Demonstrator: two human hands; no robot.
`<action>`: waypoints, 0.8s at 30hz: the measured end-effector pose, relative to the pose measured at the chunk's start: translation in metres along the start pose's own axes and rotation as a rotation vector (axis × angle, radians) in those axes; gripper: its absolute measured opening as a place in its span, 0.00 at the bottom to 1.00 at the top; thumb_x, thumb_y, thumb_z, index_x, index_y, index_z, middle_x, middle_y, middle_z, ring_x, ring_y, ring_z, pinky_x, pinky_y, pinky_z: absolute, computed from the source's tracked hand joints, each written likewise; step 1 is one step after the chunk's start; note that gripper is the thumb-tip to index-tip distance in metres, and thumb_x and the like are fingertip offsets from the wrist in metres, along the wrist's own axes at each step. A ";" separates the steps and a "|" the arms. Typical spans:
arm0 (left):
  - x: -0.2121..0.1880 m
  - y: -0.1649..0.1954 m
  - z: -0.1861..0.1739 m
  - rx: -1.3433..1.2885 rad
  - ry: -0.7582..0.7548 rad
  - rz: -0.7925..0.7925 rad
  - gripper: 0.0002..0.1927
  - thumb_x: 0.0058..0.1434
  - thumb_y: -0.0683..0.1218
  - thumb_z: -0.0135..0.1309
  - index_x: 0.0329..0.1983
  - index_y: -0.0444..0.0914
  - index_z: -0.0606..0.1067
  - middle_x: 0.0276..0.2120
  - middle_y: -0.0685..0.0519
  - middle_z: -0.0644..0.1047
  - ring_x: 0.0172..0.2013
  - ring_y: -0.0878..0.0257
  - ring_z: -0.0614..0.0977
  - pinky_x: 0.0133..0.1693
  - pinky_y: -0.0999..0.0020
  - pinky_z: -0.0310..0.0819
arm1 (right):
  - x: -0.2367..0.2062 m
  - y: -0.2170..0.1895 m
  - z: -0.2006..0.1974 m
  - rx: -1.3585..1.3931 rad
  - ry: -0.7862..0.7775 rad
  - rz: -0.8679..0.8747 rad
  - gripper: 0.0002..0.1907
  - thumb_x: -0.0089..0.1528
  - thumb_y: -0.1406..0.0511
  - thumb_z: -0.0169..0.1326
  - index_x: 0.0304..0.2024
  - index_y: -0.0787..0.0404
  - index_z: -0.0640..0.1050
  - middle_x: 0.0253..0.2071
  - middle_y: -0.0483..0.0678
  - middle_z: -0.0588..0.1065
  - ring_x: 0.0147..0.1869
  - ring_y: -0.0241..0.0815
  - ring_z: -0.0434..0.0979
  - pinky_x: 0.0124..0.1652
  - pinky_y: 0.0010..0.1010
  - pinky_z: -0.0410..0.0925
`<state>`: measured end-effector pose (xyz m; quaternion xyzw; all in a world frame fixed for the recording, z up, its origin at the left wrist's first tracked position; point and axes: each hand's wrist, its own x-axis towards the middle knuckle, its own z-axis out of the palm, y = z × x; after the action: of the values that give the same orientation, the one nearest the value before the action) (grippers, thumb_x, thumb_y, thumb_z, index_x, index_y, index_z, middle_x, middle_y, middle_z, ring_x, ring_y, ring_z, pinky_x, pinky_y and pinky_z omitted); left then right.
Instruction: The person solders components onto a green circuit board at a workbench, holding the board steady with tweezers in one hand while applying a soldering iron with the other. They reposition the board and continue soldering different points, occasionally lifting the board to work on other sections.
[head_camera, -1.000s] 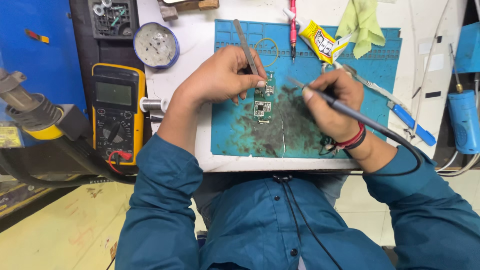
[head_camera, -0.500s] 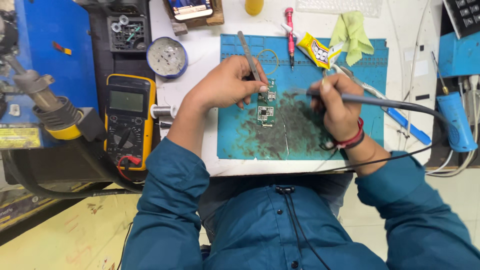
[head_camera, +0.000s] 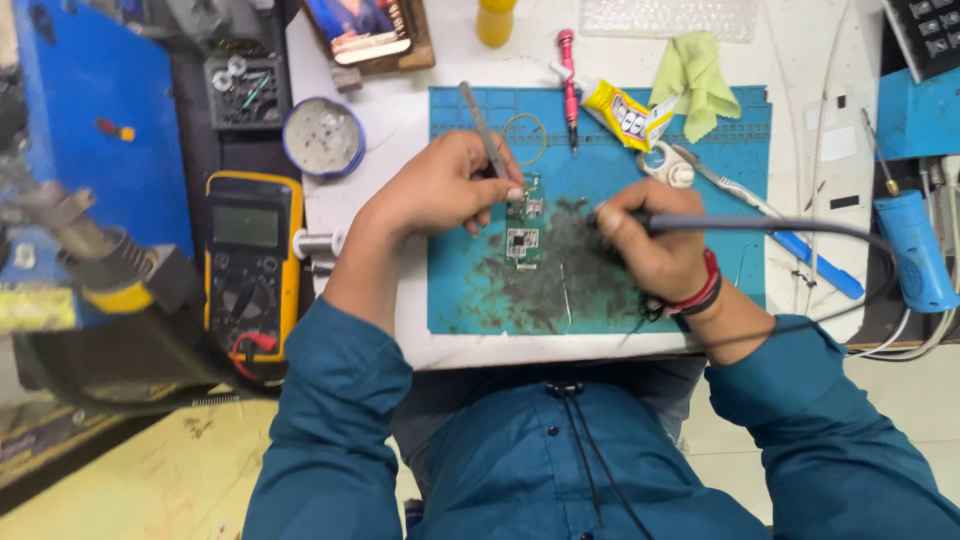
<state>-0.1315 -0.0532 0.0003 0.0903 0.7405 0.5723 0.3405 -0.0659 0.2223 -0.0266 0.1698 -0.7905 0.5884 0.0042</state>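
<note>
A small green circuit board (head_camera: 523, 236) lies on the blue work mat (head_camera: 480, 290). My left hand (head_camera: 440, 185) grips metal tweezers (head_camera: 482, 125) and rests at the board's upper left, the tips down at the board. My right hand (head_camera: 652, 250) is closed around a soldering iron handle (head_camera: 740, 224) whose dark cable runs off to the right; its tip points left toward the board but is hidden by my fingers. A red band sits on my right wrist.
A yellow multimeter (head_camera: 248, 262) lies left of the mat beside a round tin (head_camera: 322, 137). On the mat's far edge are a pink screwdriver (head_camera: 568, 75), a yellow glue tube (head_camera: 622, 112) and a green cloth (head_camera: 692, 75). A blue tool (head_camera: 915, 250) lies at the right.
The view has shifted, so the bench sits lower in frame. My right hand with the soldering iron has drawn in closer to the board. My left hand keeps the tweezers at the board.
</note>
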 end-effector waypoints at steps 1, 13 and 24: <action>0.003 0.001 -0.001 0.010 0.000 -0.004 0.07 0.63 0.42 0.58 0.41 0.35 0.76 0.28 0.54 0.79 0.22 0.70 0.77 0.22 0.72 0.76 | 0.000 -0.002 -0.001 -0.045 -0.032 -0.064 0.04 0.66 0.69 0.58 0.36 0.65 0.78 0.27 0.44 0.76 0.27 0.31 0.74 0.30 0.24 0.65; 0.002 -0.010 -0.004 -0.010 -0.004 0.071 0.06 0.63 0.41 0.59 0.42 0.35 0.77 0.30 0.54 0.80 0.22 0.69 0.78 0.22 0.73 0.75 | 0.009 -0.018 0.011 -0.139 -0.190 -0.232 0.04 0.62 0.71 0.60 0.34 0.66 0.77 0.28 0.50 0.77 0.29 0.43 0.77 0.32 0.30 0.67; 0.003 -0.017 -0.004 -0.001 -0.007 0.114 0.06 0.64 0.40 0.58 0.43 0.35 0.77 0.31 0.54 0.81 0.22 0.71 0.78 0.22 0.73 0.76 | 0.008 -0.019 0.013 -0.156 -0.219 -0.242 0.04 0.63 0.71 0.61 0.34 0.64 0.78 0.28 0.49 0.76 0.29 0.42 0.76 0.32 0.30 0.65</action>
<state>-0.1318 -0.0603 -0.0164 0.1342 0.7328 0.5907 0.3101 -0.0653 0.2029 -0.0114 0.3260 -0.8034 0.4983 0.0018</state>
